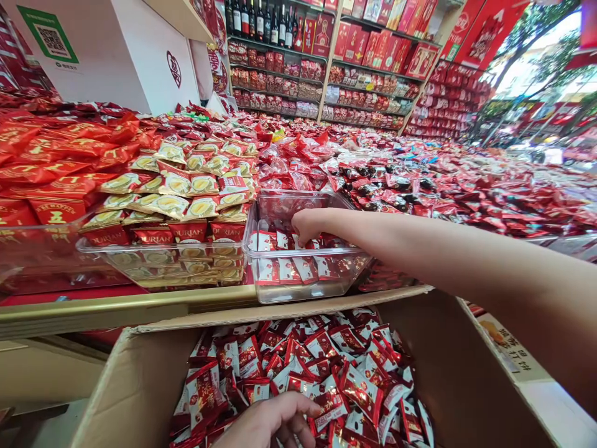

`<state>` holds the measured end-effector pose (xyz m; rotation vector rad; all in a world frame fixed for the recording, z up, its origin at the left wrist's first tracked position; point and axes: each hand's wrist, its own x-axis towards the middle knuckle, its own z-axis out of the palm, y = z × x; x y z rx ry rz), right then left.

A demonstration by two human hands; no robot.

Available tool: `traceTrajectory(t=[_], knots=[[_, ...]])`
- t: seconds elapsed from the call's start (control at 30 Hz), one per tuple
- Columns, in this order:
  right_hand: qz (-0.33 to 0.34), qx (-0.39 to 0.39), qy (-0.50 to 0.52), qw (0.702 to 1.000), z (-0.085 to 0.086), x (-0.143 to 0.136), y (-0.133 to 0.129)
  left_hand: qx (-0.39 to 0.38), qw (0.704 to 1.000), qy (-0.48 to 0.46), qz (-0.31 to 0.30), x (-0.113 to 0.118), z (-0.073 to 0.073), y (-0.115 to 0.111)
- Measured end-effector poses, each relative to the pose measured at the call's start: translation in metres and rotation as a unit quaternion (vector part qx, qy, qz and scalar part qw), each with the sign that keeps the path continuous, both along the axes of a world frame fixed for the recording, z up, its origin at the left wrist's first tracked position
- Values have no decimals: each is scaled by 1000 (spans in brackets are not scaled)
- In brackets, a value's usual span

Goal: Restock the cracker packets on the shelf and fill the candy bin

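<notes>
My right hand [308, 225] reaches into a clear plastic bin [298, 292], its fingers curled downward; what they hold, if anything, is hidden. Neat rows of red-and-white wrapped snack packets [305, 270] line the bin's bottom. Below, my left hand [275, 420] is over an open cardboard box [135, 386] heaped with the same kind of packets [321, 345]. Its thumb and fingers are apart and loosely bent. One fingertip meets the edge of a packet [332, 404] lying on the heap.
To the bin's left stands a clear tray of durian-print packets [186, 205], beside large red packets [60, 196]. More wrapped sweets [443, 186] spread right and behind. A gold-coloured shelf edge [125, 314] runs behind the box. A white box with a QR code [102, 50] stands upper left.
</notes>
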<state>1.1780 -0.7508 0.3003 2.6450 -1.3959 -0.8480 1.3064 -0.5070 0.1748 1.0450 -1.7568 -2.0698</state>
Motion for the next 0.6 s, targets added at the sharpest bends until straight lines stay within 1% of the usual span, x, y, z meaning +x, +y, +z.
traceTrajectory(t=[0.03, 0.1, 0.17, 0.23, 0.3, 0.33, 0.43, 0.47, 0.5, 0.53, 0.6], knots=[[-2, 7, -1, 1000, -1, -1, -1, -23, 999, -20, -10, 1, -3, -1], [-3, 14, -6, 1000, -2, -2, 0, -96, 992, -84, -10, 4, -9, 0], [2, 9, -13, 1000, 1, -1, 5, -169, 971, -170, 9, 7, -14, 1], [11, -6, -18, 1000, 8, -1, 12, -213, 945, -247, 24, 9, -16, 4], [22, -28, -25, 999, 19, -1, 19, -227, 929, -290, 25, 9, -17, 6], [30, -48, -34, 998, 26, -2, 23, -228, 927, -298, 21, 9, -16, 7], [62, -131, -97, 985, 48, -4, 32, -219, 928, -302, 18, 7, -16, 7], [75, -148, -122, 979, 54, -5, 35, -213, 928, -304, 18, 6, -16, 7], [88, -149, -142, 975, 57, -5, 37, -209, 928, -308, 18, 6, -16, 6], [96, -133, -150, 975, 58, -5, 38, -204, 927, -313, 18, 5, -16, 6], [99, -85, -144, 981, 54, -4, 39, -196, 926, -321, 19, 4, -17, 4]])
